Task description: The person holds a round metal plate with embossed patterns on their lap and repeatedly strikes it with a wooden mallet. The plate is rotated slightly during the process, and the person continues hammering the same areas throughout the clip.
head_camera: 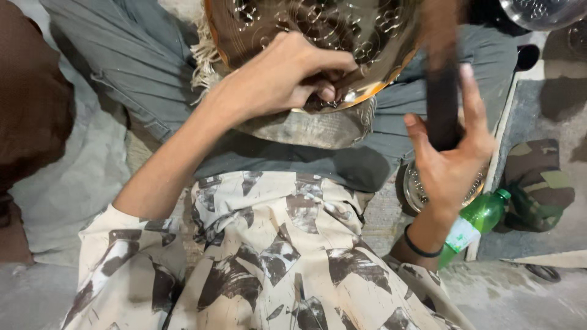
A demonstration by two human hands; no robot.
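1 green plastic bottle (pixel 479 219) — white label (pixel 462 233) — lies lower right.

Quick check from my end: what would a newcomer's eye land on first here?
The shiny brass bowl with punched circle patterns, top centre on the lap, where the left hand pinches its rim. At right, the right hand grips a dark, motion-blurred tool; a green plastic bottle lies below it.
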